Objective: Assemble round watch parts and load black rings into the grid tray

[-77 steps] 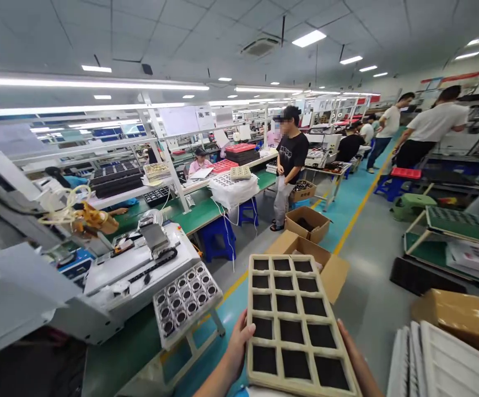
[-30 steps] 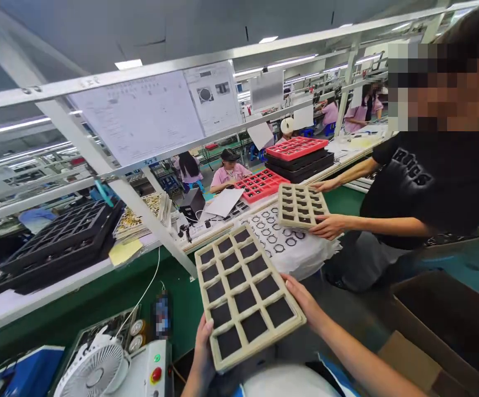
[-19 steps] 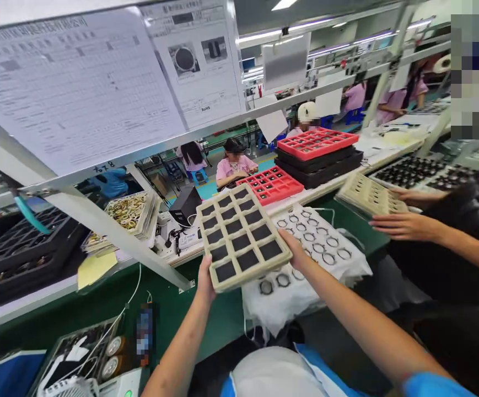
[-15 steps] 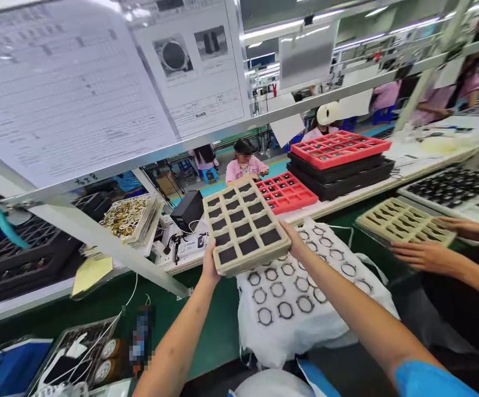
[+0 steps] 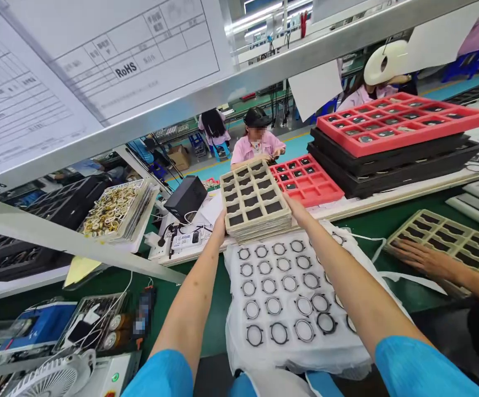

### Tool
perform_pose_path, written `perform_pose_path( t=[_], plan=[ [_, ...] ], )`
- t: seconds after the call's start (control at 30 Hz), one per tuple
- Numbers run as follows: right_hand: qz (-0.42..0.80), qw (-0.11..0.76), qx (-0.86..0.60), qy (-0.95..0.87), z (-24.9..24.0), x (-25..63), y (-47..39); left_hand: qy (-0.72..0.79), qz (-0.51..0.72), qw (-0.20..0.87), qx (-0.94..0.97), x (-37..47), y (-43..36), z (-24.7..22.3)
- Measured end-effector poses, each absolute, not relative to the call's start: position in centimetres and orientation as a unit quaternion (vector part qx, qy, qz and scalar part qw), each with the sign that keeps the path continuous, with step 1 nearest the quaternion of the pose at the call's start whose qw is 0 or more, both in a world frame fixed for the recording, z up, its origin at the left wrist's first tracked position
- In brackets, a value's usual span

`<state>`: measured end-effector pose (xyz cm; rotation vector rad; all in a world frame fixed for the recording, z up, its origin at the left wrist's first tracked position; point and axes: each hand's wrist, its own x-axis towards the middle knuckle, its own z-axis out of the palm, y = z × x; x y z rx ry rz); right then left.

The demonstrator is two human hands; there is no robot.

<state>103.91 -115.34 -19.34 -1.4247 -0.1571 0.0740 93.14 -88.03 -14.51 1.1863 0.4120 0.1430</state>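
Observation:
A stack of beige compartment trays with dark inserts is held at arm's length, at the far edge of the bench. My left hand grips its left side, and my right hand grips the right side; most of the fingers are hidden. Just in front of the stack lies a white cloth-covered pad. Rows of round watch case rings rest on it, under and between my forearms.
A red tray and black trays topped by another red tray stand behind. At right, a co-worker's hand touches a beige tray. A metal shelf rail crosses above. A fan sits lower left.
The tray stack has moved away from me toward the far ledge and looks more level, uncovering more rings. The view has shifted closer. The co-worker's beige tray has turned, with one hand now showing.

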Motion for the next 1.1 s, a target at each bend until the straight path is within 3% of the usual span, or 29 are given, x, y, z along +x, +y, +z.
perform_pose_path(
  t=[0.2,0.33,0.4,0.53,0.67,0.77,0.9,1.1],
  plan=[
    [-0.095,0.608,-0.786,-0.058,-15.6,102.6,-116.2,0.234,0.171,0.728,0.621,83.4,-85.4,-16.7],
    [-0.088,0.404,-0.908,-0.074,-11.6,102.5,-115.5,0.273,0.145,0.687,0.658,72.8,-84.7,-21.7],
    [-0.046,0.367,-0.926,-0.068,-10.2,102.6,-115.3,0.303,0.116,0.662,0.675,67.4,-84.6,-24.9],
    [0.023,0.405,-0.913,-0.04,-9.3,102.1,-115.6,0.357,0.07,0.623,0.692,58.5,-83.6,-29.9],
    [0.101,0.565,-0.817,0.048,-10.2,100.3,-116.0,0.358,0.097,0.614,0.697,56.4,-81.6,-29.4],
    [0.145,0.636,-0.755,0.068,-11.1,99.1,-115.7,0.284,0.106,0.633,0.713,61.5,-80.7,-25.4],
    [0.168,0.699,-0.693,0.06,-11.9,98.6,-114.9,0.183,0.123,0.656,0.722,74.3,-81.8,-18.9],
    [0.149,0.753,-0.641,0.025,-13.5,99.7,-114.6,0.24,0.018,0.724,0.646,89.4,-87.2,-13.9]
  ],
)
